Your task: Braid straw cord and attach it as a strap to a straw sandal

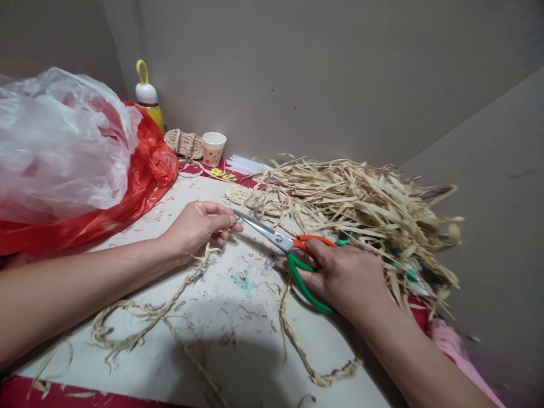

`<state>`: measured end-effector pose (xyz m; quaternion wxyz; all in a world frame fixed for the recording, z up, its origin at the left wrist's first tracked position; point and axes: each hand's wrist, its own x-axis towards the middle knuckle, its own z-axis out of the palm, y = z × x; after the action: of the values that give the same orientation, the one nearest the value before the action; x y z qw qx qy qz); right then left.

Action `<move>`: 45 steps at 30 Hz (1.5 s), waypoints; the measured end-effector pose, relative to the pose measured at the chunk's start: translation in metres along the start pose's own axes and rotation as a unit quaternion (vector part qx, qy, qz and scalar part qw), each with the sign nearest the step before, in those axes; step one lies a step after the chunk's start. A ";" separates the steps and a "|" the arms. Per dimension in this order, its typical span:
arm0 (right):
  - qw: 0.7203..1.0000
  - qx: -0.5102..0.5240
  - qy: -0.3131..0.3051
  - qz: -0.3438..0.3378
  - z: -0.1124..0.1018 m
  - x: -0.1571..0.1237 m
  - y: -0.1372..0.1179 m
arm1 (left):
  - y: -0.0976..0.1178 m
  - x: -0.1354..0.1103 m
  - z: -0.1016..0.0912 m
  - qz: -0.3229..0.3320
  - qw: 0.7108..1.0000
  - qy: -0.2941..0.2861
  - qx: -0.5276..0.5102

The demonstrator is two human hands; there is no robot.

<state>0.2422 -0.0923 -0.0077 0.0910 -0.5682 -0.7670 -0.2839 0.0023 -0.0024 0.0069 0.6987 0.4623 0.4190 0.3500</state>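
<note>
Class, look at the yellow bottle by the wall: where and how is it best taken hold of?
Probably by the loop on top of the bottle, hooked or pinched from above. The loop stands upright and open, while the red bag hides the bottle's lower part, leaving less to wrap a hand around.

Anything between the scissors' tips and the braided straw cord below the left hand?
Yes, the left hand itself: its fingertips are right by the tips of the scissors in the right hand; the braided straw cord shows below the left one. Can't tell if fingertips touch blades. Nothing else visible stands between.
</note>
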 end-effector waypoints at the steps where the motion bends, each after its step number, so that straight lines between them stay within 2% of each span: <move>1: 1.000 0.006 -0.003 0.007 0.001 -0.001 0.000 | 0.000 0.000 0.000 0.000 1.000 0.000 -0.006; 7: 0.991 0.050 -0.036 0.117 0.011 -0.005 0.005 | 0.003 0.001 -0.001 -0.009 0.998 0.007 -0.069; 9: 0.988 0.056 -0.044 0.135 0.012 -0.005 0.006 | 0.004 0.002 -0.001 -0.014 0.996 0.004 -0.093; 16: 0.993 0.060 -0.037 0.099 0.007 -0.002 0.004 | 0.002 0.003 -0.001 -0.026 0.992 -0.010 -0.126; 25: 0.986 0.100 -0.108 0.074 0.002 0.000 0.001 | 0.003 0.003 -0.004 -0.019 0.992 -0.011 -0.122; 28: 0.988 0.099 -0.095 0.075 0.004 -0.001 0.002 | 0.004 0.003 -0.005 -0.020 0.991 -0.022 -0.131; 31: 0.981 0.141 -0.067 0.117 0.005 -0.002 0.004 | 0.004 0.005 -0.006 -0.023 0.989 -0.040 -0.139; 34: 0.952 0.242 -0.032 0.182 -0.001 0.000 0.005 | 0.002 0.006 -0.006 -0.025 0.987 -0.061 -0.149; 39: 0.873 0.399 0.008 0.280 -0.017 0.011 0.002 | -0.003 0.008 -0.008 -0.034 0.982 -0.093 -0.163; 45: 0.729 0.611 -0.008 0.308 -0.026 0.041 -0.002 | -0.005 0.008 -0.012 -0.035 0.973 -0.168 -0.152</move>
<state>0.2215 -0.0735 0.0314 0.4950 -0.5976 -0.5582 0.2937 -0.0046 0.0075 -0.0023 0.8330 0.3877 0.2534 0.3027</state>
